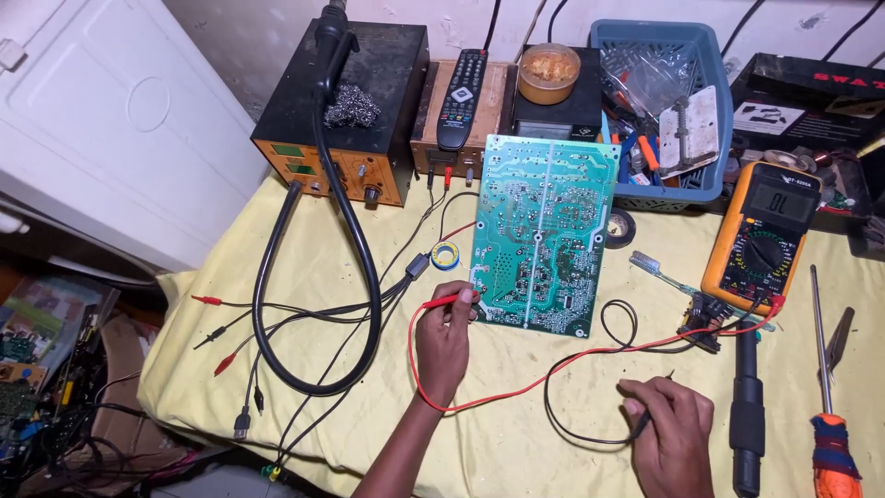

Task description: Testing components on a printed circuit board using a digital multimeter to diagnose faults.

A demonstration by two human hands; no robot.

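Board: green circuit board [542, 231], solder side up, flat on the yellow cloth [516, 433] near the middle of the table, just in front of the boxes along the back edge.
Left hand: left hand [444, 341], fingers clamped on the red probe [447, 299], tip pressed at the board's front left corner.
Right hand: right hand [671, 424] near the front edge, fingers closed on the black probe [656, 401], tip lifted off the board, well apart from it.
Leads: red lead [516, 392] and black lead [576, 355] looping over the cloth between both hands, running right to the meter.
Meter: orange multimeter [761, 235] at the right, just beside the board's right edge, screen lit.
Back edge: orange-fronted soldering station [346, 111] at the back left, thick black hose [364, 277] curling forward over the cloth; remote control [463, 97] on a wooden box; blue basket [659, 111] at the back right.
Right edge: screwdriver with an orange handle [830, 433] and a black-handled tool [747, 415], lying close to the right hand.
Small items: blue-and-yellow solder reel [446, 256] touching the cloth just left of the board.
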